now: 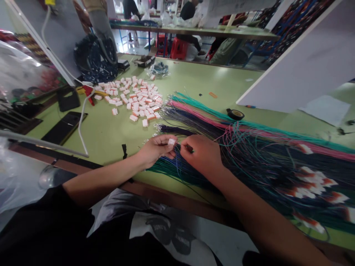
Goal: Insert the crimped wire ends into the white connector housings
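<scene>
My left hand (pixel 156 150) pinches a small white connector housing (pixel 171 142) between thumb and fingertips, above the near edge of the wire bundles. Close to its right, my right hand (pixel 203 153) is closed, thumb against curled fingers, on what looks like a thin wire end by the housing. A small dark and green bit shows in the curl of that hand; I cannot make out what it is. Beneath both hands spread dark blue and green wires (pixel 172 168) with crimped metal ends. Thin wires hang down just below the housing.
Loose white-and-orange connectors (pixel 138 98) form a pile at the back left. Beside them lie red-and-yellow pliers (pixel 90 94) and a dark phone (pixel 65 127). Black tape (pixel 235 114) sits behind the wires. Wired connectors (pixel 313 183) lie at right. A white panel (pixel 291 62) slants across the back right.
</scene>
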Tool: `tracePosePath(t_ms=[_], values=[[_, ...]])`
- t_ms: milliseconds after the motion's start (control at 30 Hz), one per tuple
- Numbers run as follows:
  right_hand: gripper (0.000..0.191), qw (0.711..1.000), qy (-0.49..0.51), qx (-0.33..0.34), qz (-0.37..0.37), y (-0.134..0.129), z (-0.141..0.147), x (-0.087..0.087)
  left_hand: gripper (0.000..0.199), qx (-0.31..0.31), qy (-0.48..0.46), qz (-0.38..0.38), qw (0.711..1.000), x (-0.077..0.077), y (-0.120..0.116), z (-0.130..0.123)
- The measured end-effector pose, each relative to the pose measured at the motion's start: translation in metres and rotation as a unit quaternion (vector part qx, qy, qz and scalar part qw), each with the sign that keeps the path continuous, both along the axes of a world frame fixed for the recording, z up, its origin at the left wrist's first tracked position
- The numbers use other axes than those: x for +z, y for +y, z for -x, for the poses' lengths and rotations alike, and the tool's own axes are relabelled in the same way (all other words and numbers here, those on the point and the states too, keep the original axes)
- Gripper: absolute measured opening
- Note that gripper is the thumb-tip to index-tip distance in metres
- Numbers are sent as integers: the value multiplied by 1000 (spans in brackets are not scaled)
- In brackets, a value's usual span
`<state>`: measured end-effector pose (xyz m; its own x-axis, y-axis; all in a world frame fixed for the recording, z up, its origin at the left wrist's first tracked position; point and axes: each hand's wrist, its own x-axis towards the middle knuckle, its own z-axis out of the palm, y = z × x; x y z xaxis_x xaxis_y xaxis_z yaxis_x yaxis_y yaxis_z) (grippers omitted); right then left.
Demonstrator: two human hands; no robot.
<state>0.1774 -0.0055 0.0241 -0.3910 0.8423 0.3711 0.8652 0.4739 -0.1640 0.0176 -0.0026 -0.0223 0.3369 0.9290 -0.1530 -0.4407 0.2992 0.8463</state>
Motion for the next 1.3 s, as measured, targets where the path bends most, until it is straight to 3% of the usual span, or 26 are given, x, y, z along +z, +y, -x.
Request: tracePosePath(t_ms=[500, 733, 900, 1100, 1200, 1300], values=[[22, 998, 45, 27, 30, 1, 2, -6, 17, 3, 76, -66, 995, 10, -8, 1], [14, 978, 175, 64, 91, 6, -6, 2, 23, 4, 52, -56, 997, 6, -3, -1], [15, 978, 175, 73, 85, 7, -5, 2, 22, -3, 60, -63, 996, 4, 0, -1], [15, 974, 183, 97, 94, 14, -12, 8, 26, -3, 98, -94, 991, 16, 2, 0], [15, 969, 184, 87, 137, 20, -19, 12, 31, 22, 119, -119, 985, 23, 3, 0], [18, 951, 233, 74, 190, 21, -22, 12, 24, 48, 143, -152, 977, 30, 3, 2]])
